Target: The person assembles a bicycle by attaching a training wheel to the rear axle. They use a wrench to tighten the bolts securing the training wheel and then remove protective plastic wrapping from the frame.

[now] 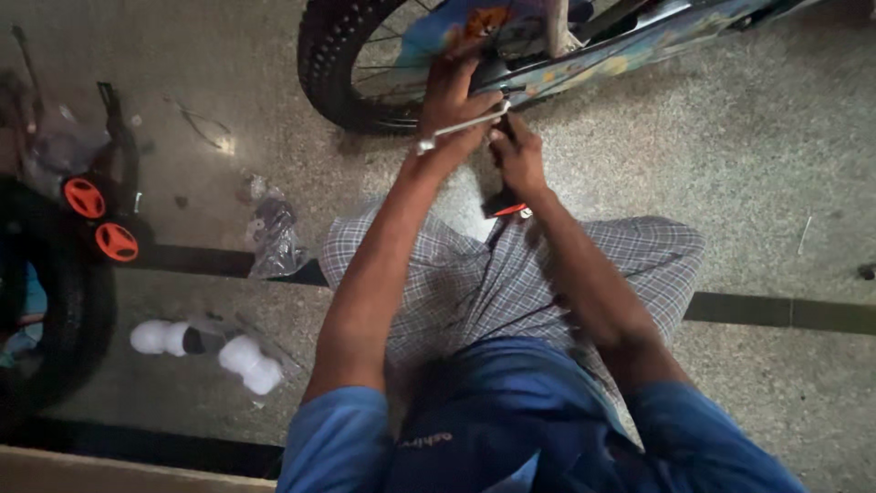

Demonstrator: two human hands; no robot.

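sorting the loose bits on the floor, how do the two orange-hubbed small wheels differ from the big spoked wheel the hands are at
The small wheels have solid orange hubs; the big wheel has thin spokes and a knobbly black tyre. The small pair lies loose on the floor at the far left, beside a black bracket; the big one is mounted on the bike frame, with the left hand and right hand working beside it. Both have black tyres.

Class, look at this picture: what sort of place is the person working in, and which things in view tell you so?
Probably a bicycle assembly or repair spot on a speckled stone floor. A small bicycle wheel stands by the hands, training wheels with orange hubs lie to the side, and the left hand holds a metal wrench.
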